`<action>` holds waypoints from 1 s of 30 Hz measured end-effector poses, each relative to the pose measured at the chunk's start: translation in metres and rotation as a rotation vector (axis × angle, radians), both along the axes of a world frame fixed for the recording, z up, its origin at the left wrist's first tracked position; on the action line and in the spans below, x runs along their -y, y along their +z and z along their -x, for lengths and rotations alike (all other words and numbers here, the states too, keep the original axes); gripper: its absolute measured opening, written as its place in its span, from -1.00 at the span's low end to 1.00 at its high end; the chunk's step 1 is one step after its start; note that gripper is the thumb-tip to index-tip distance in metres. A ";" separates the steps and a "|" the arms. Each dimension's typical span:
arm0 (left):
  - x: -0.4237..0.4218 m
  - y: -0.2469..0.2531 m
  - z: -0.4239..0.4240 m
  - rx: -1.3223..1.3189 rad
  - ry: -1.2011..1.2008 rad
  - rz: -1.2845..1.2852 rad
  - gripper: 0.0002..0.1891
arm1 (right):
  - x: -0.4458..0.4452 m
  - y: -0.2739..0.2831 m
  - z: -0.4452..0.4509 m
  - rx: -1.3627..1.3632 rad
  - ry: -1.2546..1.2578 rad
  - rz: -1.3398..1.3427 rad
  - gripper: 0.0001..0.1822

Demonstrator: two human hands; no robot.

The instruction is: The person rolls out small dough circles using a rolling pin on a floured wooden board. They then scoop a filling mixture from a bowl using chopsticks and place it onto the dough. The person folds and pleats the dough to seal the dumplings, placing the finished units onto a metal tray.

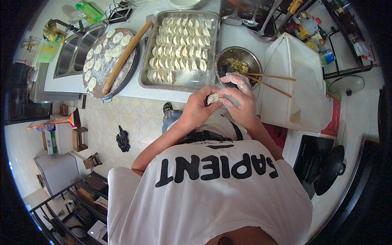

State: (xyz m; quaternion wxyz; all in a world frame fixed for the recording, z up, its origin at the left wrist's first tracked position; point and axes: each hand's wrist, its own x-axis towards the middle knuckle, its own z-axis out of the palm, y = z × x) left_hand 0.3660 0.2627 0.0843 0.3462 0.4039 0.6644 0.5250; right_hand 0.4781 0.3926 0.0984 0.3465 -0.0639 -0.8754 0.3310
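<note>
My left hand (200, 102) and my right hand (240, 96) pinch a folded dumpling (213, 98) between them, just off the counter's front edge. Flour whitens the fingers of my right hand. Beyond the hands lies a metal tray (190, 80) with rows of shaped dumplings (180, 39); its nearest row is shorter than the others. A steel bowl (221, 62) behind my right hand holds some filling (238, 65), and two wooden chopsticks (272, 76) lean out over its rim. To the left, round dough wrappers (116, 51) rest on a floured round board (101, 76).
A wooden rolling pin (127, 56) lies across the board's right side, its far end near the tray. The sink (72, 52) is farther left. A large white plastic bin (275, 104) stands right of the bowl, and ladles (251, 21) lie behind it.
</note>
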 end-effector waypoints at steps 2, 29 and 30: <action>-0.001 -0.004 -0.001 -0.042 0.007 -0.036 -0.73 | -0.001 -0.001 0.000 0.000 -0.006 -0.023 -0.81; -0.005 -0.010 0.004 0.057 -0.013 -0.116 -0.69 | -0.003 -0.009 0.005 0.044 -0.026 -0.028 -0.79; -0.004 -0.009 0.003 0.095 0.003 -0.106 -0.70 | -0.001 -0.006 0.005 0.046 -0.047 0.019 -0.78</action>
